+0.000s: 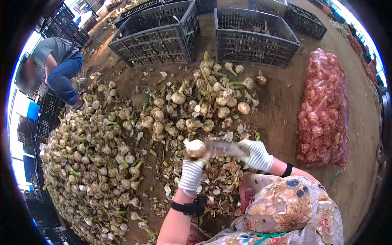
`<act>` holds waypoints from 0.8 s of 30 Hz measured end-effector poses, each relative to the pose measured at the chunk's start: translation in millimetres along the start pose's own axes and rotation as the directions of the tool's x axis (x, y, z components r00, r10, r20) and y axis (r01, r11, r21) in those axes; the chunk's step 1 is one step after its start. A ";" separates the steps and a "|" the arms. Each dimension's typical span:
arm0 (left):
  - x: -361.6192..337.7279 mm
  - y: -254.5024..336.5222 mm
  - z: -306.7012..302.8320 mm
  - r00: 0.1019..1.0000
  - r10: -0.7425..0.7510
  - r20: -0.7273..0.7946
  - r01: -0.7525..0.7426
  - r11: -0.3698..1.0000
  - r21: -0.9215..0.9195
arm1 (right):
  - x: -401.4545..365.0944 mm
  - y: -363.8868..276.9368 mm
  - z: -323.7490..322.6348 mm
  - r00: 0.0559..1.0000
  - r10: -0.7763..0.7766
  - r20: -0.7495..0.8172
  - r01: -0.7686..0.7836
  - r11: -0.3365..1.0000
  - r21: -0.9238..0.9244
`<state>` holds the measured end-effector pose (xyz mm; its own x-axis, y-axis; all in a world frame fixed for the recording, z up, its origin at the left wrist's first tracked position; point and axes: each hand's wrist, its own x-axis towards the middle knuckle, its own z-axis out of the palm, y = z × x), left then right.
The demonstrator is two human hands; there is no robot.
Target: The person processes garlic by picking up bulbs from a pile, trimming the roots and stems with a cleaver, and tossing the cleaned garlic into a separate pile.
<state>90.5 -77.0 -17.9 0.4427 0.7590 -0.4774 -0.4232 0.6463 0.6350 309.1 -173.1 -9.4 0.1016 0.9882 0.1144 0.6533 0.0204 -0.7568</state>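
Note:
My left hand [192, 172], in a striped white glove, grips a garlic bulb [195, 148] with its pale top showing above the fingers. My right hand [258, 156], gloved alike, is closed around a knife [223, 149]. The wide blade, blurred by motion, points left and reaches close to the bulb; whether it touches cannot be told. Below both hands lie garlic trimmings [222, 175] and loose skins. Just beyond them, a group of garlic bulbs [194, 124] with stem stubs is spread over the dirt floor.
A large garlic heap [90, 163] covers the left side. Black plastic crates [153, 47] [255, 41] stand at the back. On the right lies a full red mesh sack [324, 114]. Another person [53, 65] bends at the upper left. Patterned cloth [286, 204] covers my lap.

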 end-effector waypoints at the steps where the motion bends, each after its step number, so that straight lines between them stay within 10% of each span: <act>1: -14.7 14.6 14.8 0.998 0.046 -0.047 -0.041 0.995 0.096 | -0.2 -10.1 0.2 0.994 -0.093 0.056 0.093 0.996 -0.001; 2: -5.9 12.4 -3.2 0.984 -0.153 0.091 0.160 0.985 -0.072 | 0.3 -21.1 2.1 0.978 -0.181 0.108 0.185 0.982 -0.025; 5: -34.2 36.8 55.3 0.960 -0.256 -0.114 0.204 0.917 -0.342 | 10.7 -27.9 16.9 0.933 -0.239 0.268 0.296 0.934 -0.199; 7: -6.8 10.7 -10.6 0.865 -0.387 0.318 0.491 0.783 -0.382 | 18.5 -25.9 25.9 0.938 -0.267 0.220 0.315 0.922 -0.226; 9: 13.5 -34.9 -78.8 0.916 -0.221 0.335 0.356 0.834 -0.423 | 26.4 -26.6 26.2 0.938 -0.274 0.212 0.325 0.908 -0.264; 12: -2.5 -47.2 -35.3 0.997 -0.069 -0.022 0.055 0.914 -0.401 | 34.9 -28.8 24.9 0.941 -0.284 0.185 0.328 0.900 -0.286; 18: -18.8 -26.2 3.2 0.993 -0.041 -0.114 -0.005 0.923 -0.385 | 47.2 -30.9 19.1 0.913 -0.355 0.200 0.405 0.852 -0.333; 21: -30.3 11.3 52.1 0.966 -0.131 -0.221 0.039 0.925 -0.379 | 48.3 16.8 29.1 0.986 -0.147 0.085 0.163 0.958 -0.236; 24: -30.7 61.4 27.0 0.956 -0.063 0.288 0.169 0.918 -0.358 | 33.8 75.4 12.6 0.915 0.377 -0.146 -0.403 0.881 -0.248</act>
<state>72.2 -62.7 52.1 0.6776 0.6615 -0.3215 -0.5968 0.7500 0.2854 352.4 -136.2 -70.7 0.4487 0.8895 -0.0869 0.7207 -0.4176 -0.5533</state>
